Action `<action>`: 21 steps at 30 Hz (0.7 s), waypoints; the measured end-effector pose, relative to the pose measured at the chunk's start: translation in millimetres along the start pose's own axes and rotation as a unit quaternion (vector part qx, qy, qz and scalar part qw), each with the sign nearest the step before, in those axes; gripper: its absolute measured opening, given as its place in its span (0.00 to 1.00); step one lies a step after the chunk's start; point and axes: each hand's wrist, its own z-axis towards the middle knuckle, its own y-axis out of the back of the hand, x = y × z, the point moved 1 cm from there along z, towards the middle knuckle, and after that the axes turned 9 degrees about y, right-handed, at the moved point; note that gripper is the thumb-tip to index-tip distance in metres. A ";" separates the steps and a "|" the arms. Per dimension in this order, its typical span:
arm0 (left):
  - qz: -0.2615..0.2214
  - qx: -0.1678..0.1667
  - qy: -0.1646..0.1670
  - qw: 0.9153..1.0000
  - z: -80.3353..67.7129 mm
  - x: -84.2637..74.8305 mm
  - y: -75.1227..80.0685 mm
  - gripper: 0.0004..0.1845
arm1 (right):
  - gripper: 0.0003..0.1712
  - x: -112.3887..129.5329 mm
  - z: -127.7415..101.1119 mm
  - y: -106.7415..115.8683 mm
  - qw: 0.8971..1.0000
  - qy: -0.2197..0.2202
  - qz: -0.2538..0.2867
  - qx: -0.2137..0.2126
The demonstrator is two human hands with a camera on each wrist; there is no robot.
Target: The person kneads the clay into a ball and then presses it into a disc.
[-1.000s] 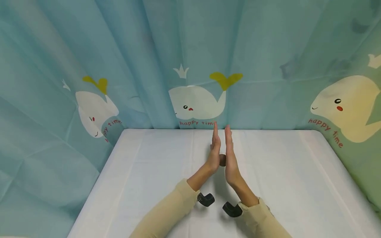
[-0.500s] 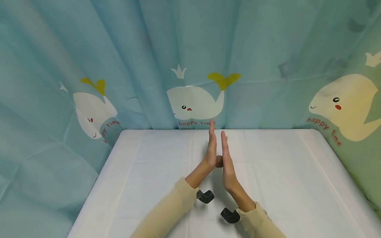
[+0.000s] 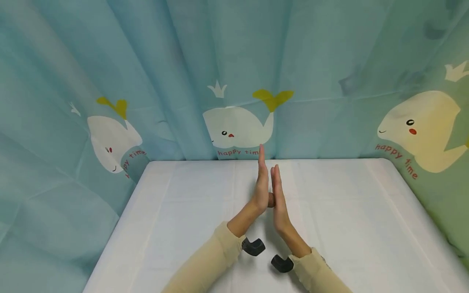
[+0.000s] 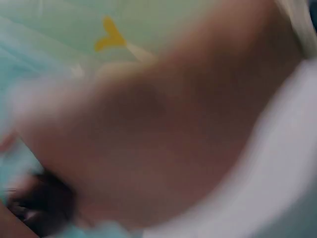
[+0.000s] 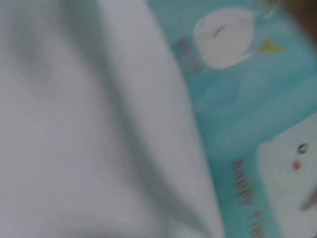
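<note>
A pale blue curtain (image 3: 176, 61) printed with cartoon whales hangs behind and beside a table covered in a white cloth (image 3: 183, 228). At far left, a white whale with a yellow tail (image 3: 111, 140) carries red lettering, partly folded away, that reads "py time". The middle whale (image 3: 236, 128), white with a small crown and a yellow tail, has "happy tim" in red beneath it, the last letter hidden by a fingertip. At far right, a larger cream whale (image 3: 421, 130) has "happy time" in red curving under it.

At the centre of the table, two forearms in beige sleeves reach forward. The left hand (image 3: 261, 185) and the right hand (image 3: 278, 199) stand on edge with straight fingers pointing up, palms facing each other and nearly together. Pressed between the lower palms is a small brown rounded object (image 3: 271, 199); only a sliver shows, so its kind cannot be told, possibly a ball or lump. It sits just above the cloth.

A black wrist-worn device hangs under each sleeve cuff, left (image 3: 253, 246) and right (image 3: 282, 264).

Both wrist views are heavily blurred; the left shows mostly skin, the right shows white cloth and whale curtain.
</note>
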 end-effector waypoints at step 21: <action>0.047 -0.003 0.003 0.999 4.5 16.3 10.3 0.39 | 0.33 12.1 -4.7 -12.8 1.000 0.020 0.007 -0.008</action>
